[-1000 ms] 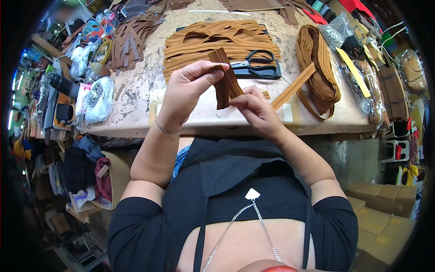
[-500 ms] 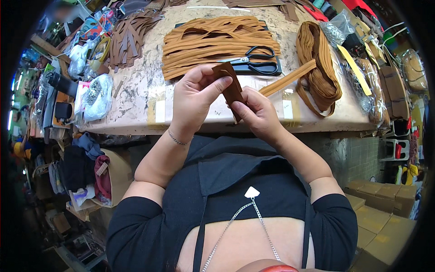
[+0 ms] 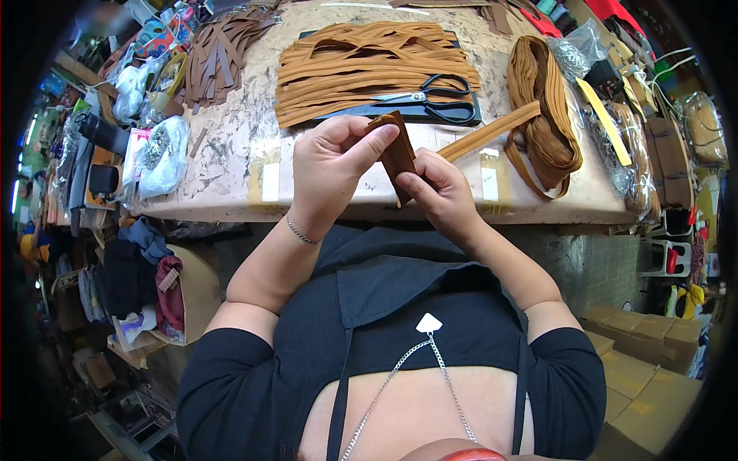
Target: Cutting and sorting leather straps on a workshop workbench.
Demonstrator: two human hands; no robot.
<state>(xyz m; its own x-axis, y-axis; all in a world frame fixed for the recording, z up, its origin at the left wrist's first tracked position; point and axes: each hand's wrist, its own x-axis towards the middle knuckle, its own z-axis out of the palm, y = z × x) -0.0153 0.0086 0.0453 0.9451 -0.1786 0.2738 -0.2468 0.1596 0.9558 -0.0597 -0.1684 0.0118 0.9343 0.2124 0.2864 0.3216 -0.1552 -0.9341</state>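
Observation:
Over the table's near edge, my left hand (image 3: 332,161) pinches the top of a dark brown strip (image 3: 397,154), which looks folded or doubled, between thumb and fingers. My right hand (image 3: 444,192) is closed on the same strip lower down. A tan zipper tape (image 3: 492,131) runs from a large looped coil of zipper tape (image 3: 538,107) to behind my right fingers; its end is hidden there. Beyond my hands lies a wide pile of cut tan zipper tapes (image 3: 369,69) on a dark board. Black-handled scissors (image 3: 448,98) rest on the pile's near right part.
Dark brown strips (image 3: 219,61) lie heaped at the table's far left. Plastic-wrapped goods (image 3: 163,157) and a black bottle (image 3: 100,134) stand along the left. Bagged items (image 3: 623,169) and a yellow strip (image 3: 603,119) line the right edge. Cardboard boxes (image 3: 646,384) sit at lower right.
Both hands stay on the dark brown strip, which has shifted slightly to the right and turned a little more upright. The whole view has also moved slightly.

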